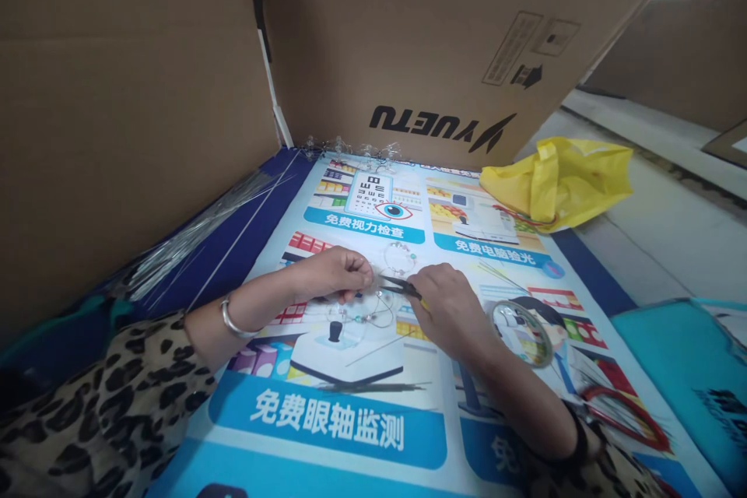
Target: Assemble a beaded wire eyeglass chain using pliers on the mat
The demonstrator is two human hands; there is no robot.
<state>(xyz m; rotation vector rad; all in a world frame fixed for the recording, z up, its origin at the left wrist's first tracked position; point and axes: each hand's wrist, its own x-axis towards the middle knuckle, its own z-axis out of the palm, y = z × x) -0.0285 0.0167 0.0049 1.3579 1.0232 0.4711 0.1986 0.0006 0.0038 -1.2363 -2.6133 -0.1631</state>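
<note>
My right hand (447,307) is closed around a pair of pliers (400,285) with dark jaws and a bit of yellow handle showing. The jaws point left, toward the fingertips of my left hand (341,272). My left fingers are pinched together; what they hold is too small to make out. Just below and behind the hands lie thin wire loops with small clear and greenish beads (365,317). Another beaded wire ring (400,257) rests beyond the pliers. Loose dark wire pieces (379,387) lie nearer to me on the printed poster.
Tall cardboard panels (408,39) stand at the back and left. A bundle of silvery wires (187,229) lies left, clear wire shapes (355,152) at the back. To the right are a yellow bag (554,183), a tape roll (545,342), a red coil (627,416) and a turquoise bag (677,366).
</note>
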